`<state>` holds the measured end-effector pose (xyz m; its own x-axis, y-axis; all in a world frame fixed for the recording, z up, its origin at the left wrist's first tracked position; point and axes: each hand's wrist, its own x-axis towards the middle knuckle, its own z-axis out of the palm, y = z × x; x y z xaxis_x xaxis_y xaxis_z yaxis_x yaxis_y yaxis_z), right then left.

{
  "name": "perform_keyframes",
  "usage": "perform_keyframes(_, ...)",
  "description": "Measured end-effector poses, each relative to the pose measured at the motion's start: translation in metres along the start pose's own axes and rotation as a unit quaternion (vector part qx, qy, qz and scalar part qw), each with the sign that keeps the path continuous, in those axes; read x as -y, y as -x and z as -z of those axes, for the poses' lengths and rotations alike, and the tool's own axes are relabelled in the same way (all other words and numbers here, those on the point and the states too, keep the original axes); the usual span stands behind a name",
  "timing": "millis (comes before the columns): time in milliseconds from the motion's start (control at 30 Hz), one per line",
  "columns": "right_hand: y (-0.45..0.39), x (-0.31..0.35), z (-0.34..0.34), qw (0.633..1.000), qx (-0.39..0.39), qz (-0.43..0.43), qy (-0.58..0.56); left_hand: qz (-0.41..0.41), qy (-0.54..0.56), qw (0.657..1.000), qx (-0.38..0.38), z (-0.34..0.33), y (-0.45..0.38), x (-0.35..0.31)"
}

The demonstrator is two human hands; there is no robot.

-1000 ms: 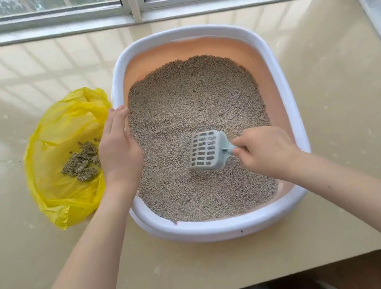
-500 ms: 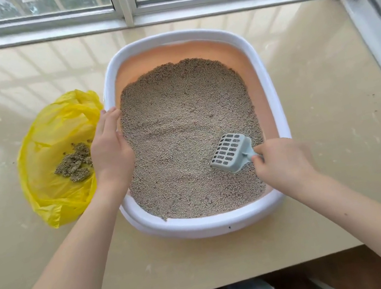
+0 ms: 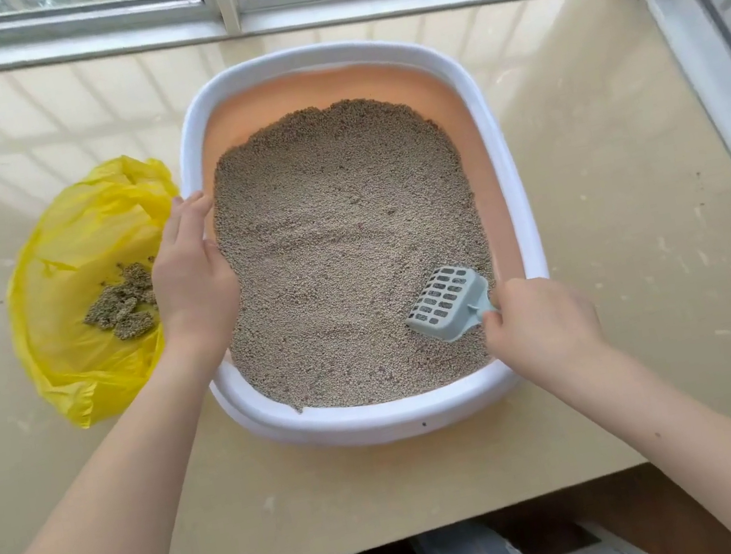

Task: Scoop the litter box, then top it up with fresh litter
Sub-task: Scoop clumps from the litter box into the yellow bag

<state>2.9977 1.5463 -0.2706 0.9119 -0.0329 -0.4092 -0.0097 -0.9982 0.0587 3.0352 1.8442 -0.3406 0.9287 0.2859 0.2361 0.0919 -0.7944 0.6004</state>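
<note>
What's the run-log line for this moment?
phase: scooping | right hand: holds scoop on litter, near-right corner of litter box | left hand: on left rim | yellow bag: holds clumps

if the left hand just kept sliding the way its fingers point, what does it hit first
Probably nothing soon: the left hand points along the litter box rim toward the window. The yellow bag stays beside it.

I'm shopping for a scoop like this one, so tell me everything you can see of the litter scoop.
The litter scoop is pale blue-grey and looks like moulded plastic. Its shovel-shaped head has raised side walls and rows of rectangular sifting slots. It lies tilted in the near right corner of the litter box, front edge resting on the litter, with no clump visible in it. The right hand grips its short handle, mostly hidden.
</note>
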Motion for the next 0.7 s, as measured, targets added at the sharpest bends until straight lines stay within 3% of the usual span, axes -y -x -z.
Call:
perform_keyframes(467,-0.005,-0.01,-0.016,0.997,-0.022,0.074,-0.01,0.003,0.001,1.0,0.001,-0.003,0.0,0.003)
perform_keyframes(567,-0.005,-0.008,-0.021,0.994,-0.075,0.078,-0.007,0.018,0.017,1.0,0.002,-0.003,0.003,-0.001)
perform_keyframes(700,-0.01,0.021,-0.015,0.978,-0.143,0.122,-0.089,0.049,0.062,0.997,0.017,0.005,0.003,-0.004)
